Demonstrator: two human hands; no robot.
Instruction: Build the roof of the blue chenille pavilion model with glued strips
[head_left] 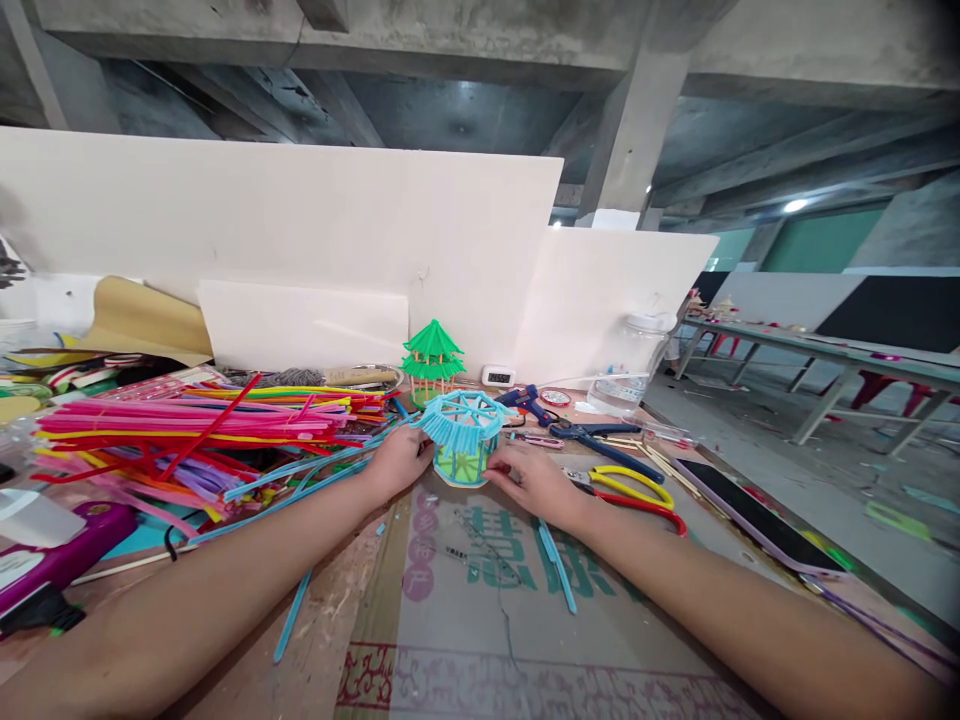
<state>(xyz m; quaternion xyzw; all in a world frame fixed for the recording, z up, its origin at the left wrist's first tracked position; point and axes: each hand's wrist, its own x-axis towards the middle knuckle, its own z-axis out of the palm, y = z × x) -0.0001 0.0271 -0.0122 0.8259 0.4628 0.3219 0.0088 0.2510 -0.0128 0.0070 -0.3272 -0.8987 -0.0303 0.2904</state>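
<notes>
Flanking blue model pavilion: both hands.

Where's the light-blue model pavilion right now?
In the head view, the light-blue model pavilion is near centre, between the left hand and right hand, in front of the green pagoda.

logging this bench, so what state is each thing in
small blue model with spoked roof: upright, roof centre uncovered
green tiered model pavilion: upright
multicoloured fuzzy craft stems: piled
yellow and red pliers: handles apart
pink-edged rectangular phone: face up, screen dark
small white digital clock: digits showing
left hand: at blue model's left, grip unclear
right hand: fingers curled at its right
</notes>
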